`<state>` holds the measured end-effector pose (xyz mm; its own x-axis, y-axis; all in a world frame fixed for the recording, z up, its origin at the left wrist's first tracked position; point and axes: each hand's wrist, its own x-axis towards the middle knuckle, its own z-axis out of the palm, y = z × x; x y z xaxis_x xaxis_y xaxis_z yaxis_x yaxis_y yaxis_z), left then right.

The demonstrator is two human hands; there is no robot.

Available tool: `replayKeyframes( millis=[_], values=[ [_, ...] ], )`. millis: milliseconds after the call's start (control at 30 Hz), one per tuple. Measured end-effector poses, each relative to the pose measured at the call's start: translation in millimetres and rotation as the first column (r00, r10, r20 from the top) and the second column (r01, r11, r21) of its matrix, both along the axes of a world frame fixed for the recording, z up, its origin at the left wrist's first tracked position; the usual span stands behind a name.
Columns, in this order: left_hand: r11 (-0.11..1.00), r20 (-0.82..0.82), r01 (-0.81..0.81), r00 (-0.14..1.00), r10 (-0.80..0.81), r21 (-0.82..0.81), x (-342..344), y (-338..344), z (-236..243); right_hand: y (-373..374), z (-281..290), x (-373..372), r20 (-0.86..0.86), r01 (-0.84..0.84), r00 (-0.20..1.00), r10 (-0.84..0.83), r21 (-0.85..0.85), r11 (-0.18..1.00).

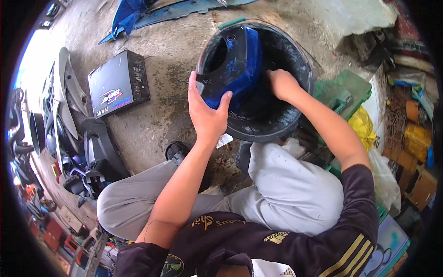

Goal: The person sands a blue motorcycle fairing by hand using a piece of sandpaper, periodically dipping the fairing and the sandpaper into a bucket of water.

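My left hand [207, 108] grips a blue and black molded plastic panel [247, 57] by its lower left end, thumb on the blue face and fingers at the left edge. The panel is held tilted over the mouth of a large black round tub [277, 129], partly within it. My right hand [281, 83] is down inside the tub, just right of the panel, with its fingers curled and their tips hidden against the dark interior; what they hold, if anything, I cannot make out.
A black box [115, 83] lies on the concrete floor at left, beside gray and black molded parts [97, 152]. Blue panels [157, 16] lie at the top. At right are a green plastic case [341, 87], a yellow bag [362, 124] and piled clutter [415, 138]. My bent legs are below the tub.
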<state>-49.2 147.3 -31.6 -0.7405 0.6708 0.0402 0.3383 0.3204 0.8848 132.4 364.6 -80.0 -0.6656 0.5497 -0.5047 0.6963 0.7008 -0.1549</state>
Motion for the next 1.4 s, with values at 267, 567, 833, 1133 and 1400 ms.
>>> replayKeyframes(
  millis=[267,567,833,1133,1400],
  values=[
    [1.000,0.001,0.022,1.000,-0.022,0.000,0.7,0.2,-0.8,6.7,-28.8,-12.9,0.255,-0.165,0.944,0.208,-0.180,0.970],
    [1.000,-0.013,0.022,1.000,-0.022,-0.015,0.6,-0.5,-2.3,10.5,-51.6,-19.4,0.300,-0.249,0.890,0.344,-0.313,0.917],
    [0.999,-0.006,0.036,0.999,-0.036,-0.013,2.7,0.9,-2.8,12.6,-48.1,-9.2,0.181,-0.255,0.914,0.364,-0.442,0.860],
    [1.000,0.020,0.013,1.000,-0.012,-0.017,1.9,0.3,2.6,20.8,-6.3,-12.6,0.167,-0.030,0.977,0.134,-0.514,0.857],
    [0.998,-0.022,0.025,0.999,-0.026,-0.059,-2.2,-3.0,2.5,15.7,80.0,7.6,-0.319,0.151,0.670,-0.670,-0.826,0.544]
  ],
)
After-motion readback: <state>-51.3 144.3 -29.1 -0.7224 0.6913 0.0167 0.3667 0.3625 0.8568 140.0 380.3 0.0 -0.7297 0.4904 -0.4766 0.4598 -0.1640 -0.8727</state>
